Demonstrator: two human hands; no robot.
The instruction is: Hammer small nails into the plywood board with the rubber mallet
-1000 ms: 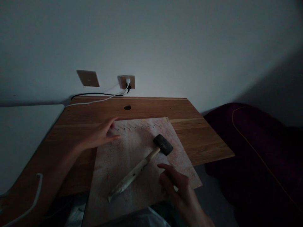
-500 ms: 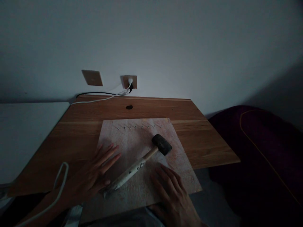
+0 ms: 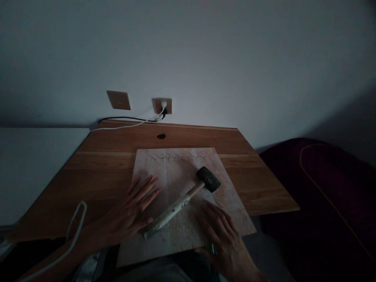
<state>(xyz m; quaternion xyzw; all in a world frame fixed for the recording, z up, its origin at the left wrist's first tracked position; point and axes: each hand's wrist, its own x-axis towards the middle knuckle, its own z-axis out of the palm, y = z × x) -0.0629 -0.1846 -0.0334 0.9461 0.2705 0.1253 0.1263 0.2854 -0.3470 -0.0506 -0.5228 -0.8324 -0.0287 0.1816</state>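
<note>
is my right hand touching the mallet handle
Apart: the head view shows a strip of board between the right hand and the mallet handle.

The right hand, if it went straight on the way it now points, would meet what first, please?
The right hand would most likely meet the mallet handle first, close to the black head, though its height above the board is hard to judge.

the fingers [image 3: 146, 189] are long and slender, the left forearm [image 3: 98, 234] bare, the clothing [image 3: 164, 272] greyish.
</note>
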